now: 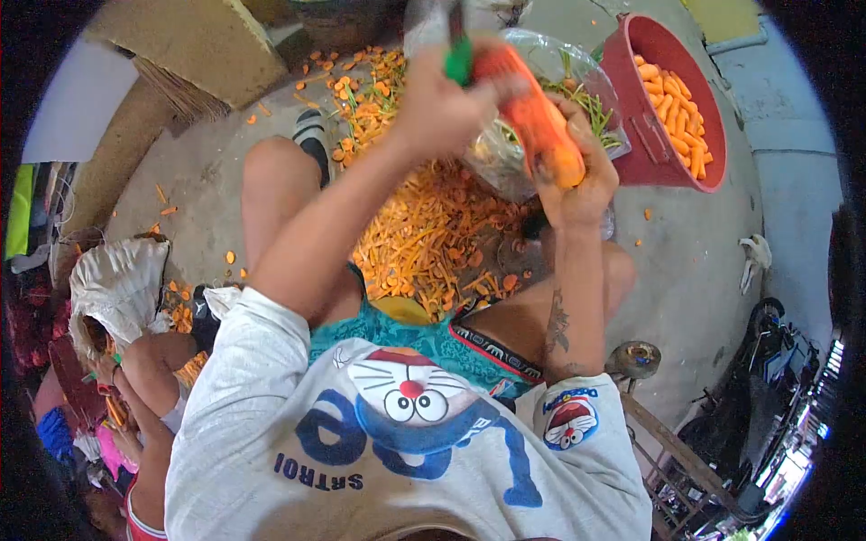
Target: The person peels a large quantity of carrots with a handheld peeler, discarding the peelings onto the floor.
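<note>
My left hand (446,108), smeared by motion, is closed around a green-handled tool (458,61). A dark part sticks up beyond the green handle, too blurred to name its kind. The left thumb reaches onto the large orange carrot (532,104). My right hand (582,171) is wrapped around the lower end of this carrot, which tilts from upper left to lower right. Below both hands, a heap of carrot peelings and slices (424,225) covers the floor between my legs. Behind the carrot lies a clear plastic bag (532,45) with green stems in it.
A red tub (622,99) of peeled carrots (672,113) stands at upper right. To the left, another person's hand (106,371) is near a white sack (122,279). Cardboard (189,45) lies at upper left. A metal frame (677,442) and a motorcycle (776,370) are at lower right.
</note>
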Tool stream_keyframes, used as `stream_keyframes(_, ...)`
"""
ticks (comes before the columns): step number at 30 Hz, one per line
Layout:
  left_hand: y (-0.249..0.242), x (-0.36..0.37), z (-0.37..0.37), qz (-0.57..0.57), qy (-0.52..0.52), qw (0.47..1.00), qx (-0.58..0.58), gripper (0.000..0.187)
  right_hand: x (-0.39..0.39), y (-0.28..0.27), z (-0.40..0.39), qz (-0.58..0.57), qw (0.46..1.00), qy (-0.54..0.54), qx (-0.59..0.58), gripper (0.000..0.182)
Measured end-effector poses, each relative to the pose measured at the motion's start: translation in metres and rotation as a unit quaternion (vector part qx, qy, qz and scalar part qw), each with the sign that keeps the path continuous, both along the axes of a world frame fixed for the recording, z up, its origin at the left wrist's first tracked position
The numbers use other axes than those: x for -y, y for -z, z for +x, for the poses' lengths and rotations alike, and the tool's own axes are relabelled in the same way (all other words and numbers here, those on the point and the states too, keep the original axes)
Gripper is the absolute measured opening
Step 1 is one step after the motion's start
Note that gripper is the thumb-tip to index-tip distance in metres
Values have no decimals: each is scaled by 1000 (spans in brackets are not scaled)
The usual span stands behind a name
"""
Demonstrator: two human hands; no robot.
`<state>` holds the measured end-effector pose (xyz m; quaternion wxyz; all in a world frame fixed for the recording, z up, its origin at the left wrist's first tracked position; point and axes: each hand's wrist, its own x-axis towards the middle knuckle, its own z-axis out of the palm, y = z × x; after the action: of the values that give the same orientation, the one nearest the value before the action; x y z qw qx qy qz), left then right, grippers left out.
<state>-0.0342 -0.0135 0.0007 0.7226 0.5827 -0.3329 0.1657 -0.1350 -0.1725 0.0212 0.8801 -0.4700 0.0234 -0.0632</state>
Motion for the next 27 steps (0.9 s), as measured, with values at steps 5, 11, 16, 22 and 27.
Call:
stream_keyframes(5,5,-21,45,-18,-31,980,-196,14,17,15,4,134,977,-165,26,47)
stream_keyframes(11,-23,-11,-8,28,107,984,-141,27,7,6,-3,86,995,-26,-48,40)
stream_keyframes(16,2,-26,42,23,-69,975,-212,13,18,18,4,129,978,-162,-16,41)
stream_keyframes(22,-7,-10,9,51,37,995,-74,13,3,10,-3,63,994,5,-91,39)
stream_keyframes(27,0,-19,32,31,-77,979,-186,13,25,26,9,178,956,-233,30,41)
